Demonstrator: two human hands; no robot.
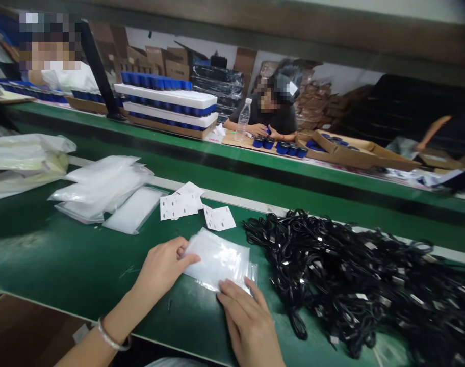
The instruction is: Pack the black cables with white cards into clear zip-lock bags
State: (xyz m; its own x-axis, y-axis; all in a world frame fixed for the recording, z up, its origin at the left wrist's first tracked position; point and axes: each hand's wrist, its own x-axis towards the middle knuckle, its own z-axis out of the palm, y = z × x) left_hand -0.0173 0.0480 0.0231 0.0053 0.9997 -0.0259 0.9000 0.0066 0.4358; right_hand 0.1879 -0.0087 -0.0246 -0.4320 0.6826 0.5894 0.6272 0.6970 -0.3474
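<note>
On bench (pixel 45 255): hands (pixel 159 265) (pixel 251 326) on plastic bags (pixel 219 255), count unclear; cables (pixel 332 275) cropped.

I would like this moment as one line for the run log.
left hand: holding plastic bags | right hand: touching their near edge | nearby: black cables right, white papers beyond

On the green tabletop (pixel 64 260), clear plastic bags (pixel 219 257) lie stacked between the left hand (pixel 164 262) and the right hand (pixel 250 316). Beyond the left hand lie white slips (pixel 182 204), with plastic packets (pixel 106 186) farther left; black cables (pixel 332 275) lie heaped right of the right hand.
</note>
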